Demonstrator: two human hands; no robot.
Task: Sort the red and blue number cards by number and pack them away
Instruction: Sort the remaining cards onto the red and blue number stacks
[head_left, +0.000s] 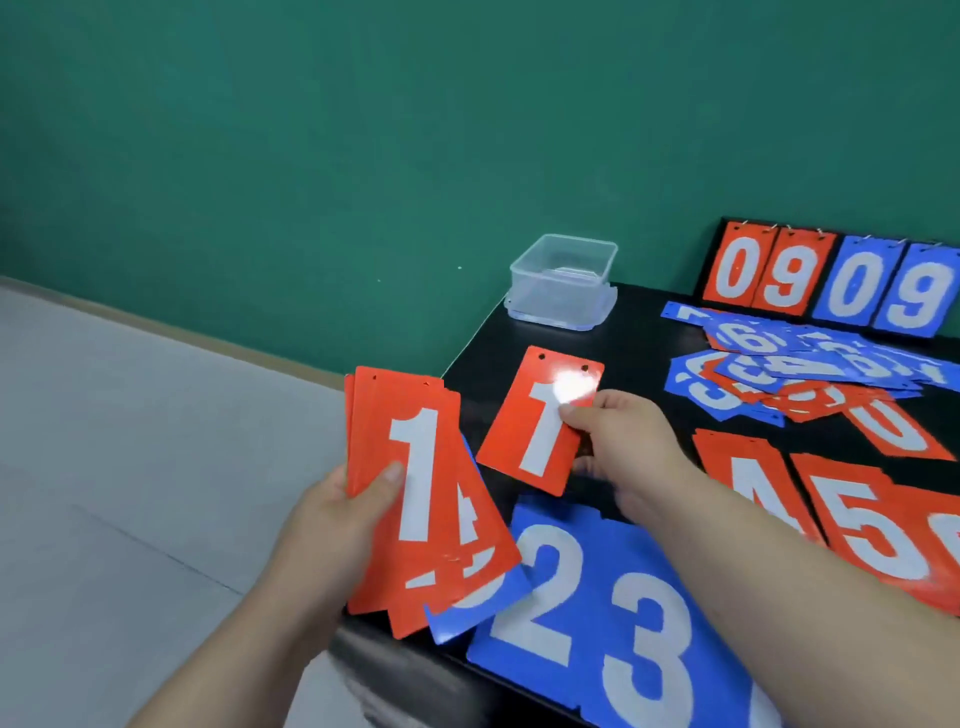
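My left hand (345, 506) grips a fanned stack of cards (415, 493), mostly red with a "1" on top and a blue card at the back. A single red "1" card (540, 421) is pinched at its right edge by my right hand (623, 441), just above the black table (644, 322). Blue "2" (540, 587) and "3" (649, 660) cards lie at the front. Red "4" (753, 483) and "5" (872, 525) cards lie to the right. A mixed pile of blue and red cards (800, 369) sits further back.
A clear plastic box (563, 283) stands open at the table's far left corner. A scoreboard stand (831, 280) showing red "09" and blue "09" stands at the back right. The table's left edge drops to a grey floor; a green wall is behind.
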